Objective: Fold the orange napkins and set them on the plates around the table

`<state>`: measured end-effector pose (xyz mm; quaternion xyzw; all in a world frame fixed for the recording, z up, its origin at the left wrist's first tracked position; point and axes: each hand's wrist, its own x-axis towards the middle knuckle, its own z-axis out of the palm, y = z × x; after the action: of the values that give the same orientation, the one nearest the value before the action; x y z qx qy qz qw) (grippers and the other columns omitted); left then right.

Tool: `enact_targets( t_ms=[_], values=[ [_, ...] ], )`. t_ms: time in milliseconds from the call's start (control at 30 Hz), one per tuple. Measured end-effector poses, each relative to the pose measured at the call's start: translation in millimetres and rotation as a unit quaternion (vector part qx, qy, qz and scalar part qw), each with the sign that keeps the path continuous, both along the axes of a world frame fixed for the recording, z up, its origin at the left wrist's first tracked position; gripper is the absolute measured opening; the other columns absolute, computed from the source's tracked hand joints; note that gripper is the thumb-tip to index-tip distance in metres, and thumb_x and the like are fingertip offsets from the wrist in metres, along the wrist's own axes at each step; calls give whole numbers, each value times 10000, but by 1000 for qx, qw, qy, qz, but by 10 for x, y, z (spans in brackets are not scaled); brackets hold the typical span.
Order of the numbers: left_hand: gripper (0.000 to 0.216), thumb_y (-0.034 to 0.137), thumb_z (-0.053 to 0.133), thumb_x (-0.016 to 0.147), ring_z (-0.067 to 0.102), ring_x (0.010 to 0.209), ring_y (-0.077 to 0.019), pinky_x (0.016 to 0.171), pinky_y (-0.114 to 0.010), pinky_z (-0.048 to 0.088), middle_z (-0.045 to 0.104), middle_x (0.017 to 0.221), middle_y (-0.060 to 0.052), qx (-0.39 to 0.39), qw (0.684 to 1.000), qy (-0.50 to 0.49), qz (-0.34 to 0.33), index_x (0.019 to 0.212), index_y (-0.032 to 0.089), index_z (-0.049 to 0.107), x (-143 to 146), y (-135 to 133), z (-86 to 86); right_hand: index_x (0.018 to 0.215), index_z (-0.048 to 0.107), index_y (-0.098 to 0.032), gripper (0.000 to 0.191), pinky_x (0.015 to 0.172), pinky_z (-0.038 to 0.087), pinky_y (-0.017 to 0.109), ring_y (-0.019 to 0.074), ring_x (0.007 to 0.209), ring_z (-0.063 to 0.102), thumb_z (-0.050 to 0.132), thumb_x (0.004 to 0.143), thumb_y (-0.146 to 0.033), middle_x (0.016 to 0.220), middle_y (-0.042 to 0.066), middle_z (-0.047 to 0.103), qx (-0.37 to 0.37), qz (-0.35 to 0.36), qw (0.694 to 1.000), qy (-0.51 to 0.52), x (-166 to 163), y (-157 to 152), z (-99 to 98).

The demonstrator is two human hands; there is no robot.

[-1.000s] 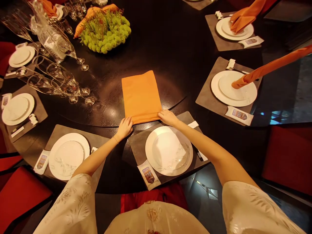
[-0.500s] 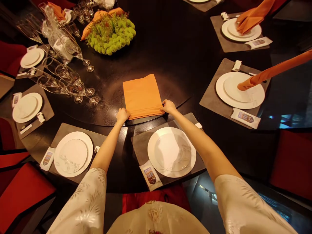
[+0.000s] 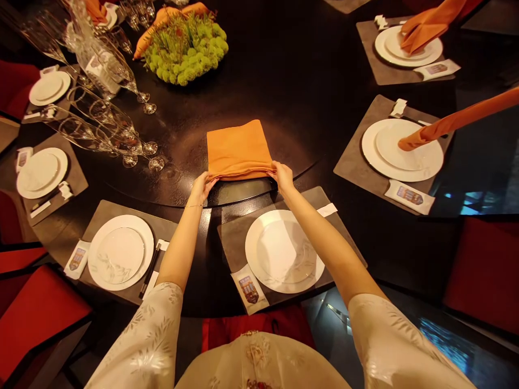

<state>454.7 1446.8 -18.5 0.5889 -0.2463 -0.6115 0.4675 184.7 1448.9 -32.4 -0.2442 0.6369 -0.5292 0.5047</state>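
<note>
An orange cloth napkin [image 3: 239,146] lies on the dark glossy turntable [image 3: 178,183], its near edge gathered into narrow folds. At the left end of that folded edge, my left hand [image 3: 201,187] pinches the cloth between thumb and fingers. The right end is gripped by my right hand [image 3: 283,175] in the same way. Below my forearms, on a grey placemat [image 3: 235,232], sits a white plate stack [image 3: 284,251]. Beside it lies a white packet with a printed picture [image 3: 249,289].
Several upturned-looking stemmed glasses [image 3: 109,135] lie at the left. Behind the napkin is a green floral centrepiece [image 3: 186,54]. A plate [image 3: 430,146] at the right bears a rolled orange napkin [image 3: 462,119]. Another place setting holds a plate [image 3: 119,254]; a red chair [image 3: 44,308] stands left.
Both hands have moved slightly away from me, taking the napkin's near edge with them. The folded band is further up the cloth, and the flat part looks shorter.
</note>
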Motion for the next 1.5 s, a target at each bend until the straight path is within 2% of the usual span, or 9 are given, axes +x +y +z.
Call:
enact_targets(
  t_ms=[233, 433, 633, 800, 1000, 1133, 1267, 1367, 1500],
  values=[
    [192, 183, 525, 743, 602, 648, -85, 653, -216, 510, 529, 706, 57, -25, 980, -167, 110, 897, 216, 415, -108, 276, -187, 607, 385, -193, 173, 745, 478, 256, 147, 770, 539, 515, 713, -235, 762, 23, 551, -17, 49, 948, 313, 28, 373, -224],
    [164, 211, 546, 753, 583, 717, -121, 716, -222, 430, 587, 802, 22, -119, 849, -514, 16, 907, 215, 489, -84, 637, -279, 809, 559, -171, 117, 820, 440, 306, 196, 896, 503, 460, 760, -134, 1005, 103, 523, -163, 213, 796, 543, -61, 614, -320],
    [122, 271, 468, 841, 589, 716, -135, 709, -234, 428, 613, 784, -6, -165, 832, -529, 18, 927, 203, 523, -26, 773, -362, 950, 611, -173, 201, 967, 360, 393, 250, 1176, 400, 419, 892, -183, 1208, 101, 544, -232, 322, 668, 629, -75, 511, -323],
    [120, 232, 489, 811, 544, 995, -238, 878, -353, 419, 606, 922, -119, -211, 751, -623, -48, 774, 170, 584, 54, 864, -520, 1047, 596, -138, 277, 1023, 328, 379, 223, 1209, 432, 358, 906, -144, 1243, 104, 558, -230, 387, 641, 622, -119, 508, -367],
    [489, 160, 418, 825, 265, 1365, -240, 1107, -446, 212, 404, 1416, -95, -338, 625, -616, -341, 1311, 196, 462, 307, 790, -418, 1103, 549, -104, 327, 1038, 283, 437, 274, 1299, 351, 517, 794, -204, 1391, 174, 399, -261, 441, 607, 608, -213, 553, -273],
    [569, 309, 517, 812, 325, 1323, -306, 1041, -463, 305, 405, 1403, -161, -354, 582, -615, -397, 1350, 154, 417, 426, 826, -393, 990, 574, -107, 250, 945, 344, 389, 275, 1161, 487, 494, 755, -134, 1245, 181, 538, -242, 448, 614, 603, -219, 560, -218],
    [380, 192, 421, 854, 454, 1201, -289, 956, -424, 391, 543, 1238, -179, -349, 588, -619, -385, 1205, 124, 549, 435, 925, -444, 931, 573, -148, 201, 762, 397, 290, 205, 807, 591, 497, 748, -176, 883, 86, 657, -164, 405, 715, 546, -228, 536, -162],
    [350, 146, 444, 813, 503, 1100, -263, 942, -394, 406, 592, 1129, -157, -348, 620, -593, -378, 1136, 109, 574, 452, 885, -415, 936, 567, -177, 210, 660, 383, 230, 156, 699, 568, 503, 741, -218, 801, 21, 645, -98, 366, 797, 471, -231, 430, -88],
    [225, 215, 498, 782, 569, 849, -201, 813, -327, 460, 629, 878, -76, -282, 723, -516, -362, 954, 138, 621, 535, 620, -300, 877, 585, -178, 178, 650, 381, 207, 132, 717, 558, 526, 718, -233, 812, 6, 641, -18, 353, 828, 434, -182, 213, 32]
  ],
)
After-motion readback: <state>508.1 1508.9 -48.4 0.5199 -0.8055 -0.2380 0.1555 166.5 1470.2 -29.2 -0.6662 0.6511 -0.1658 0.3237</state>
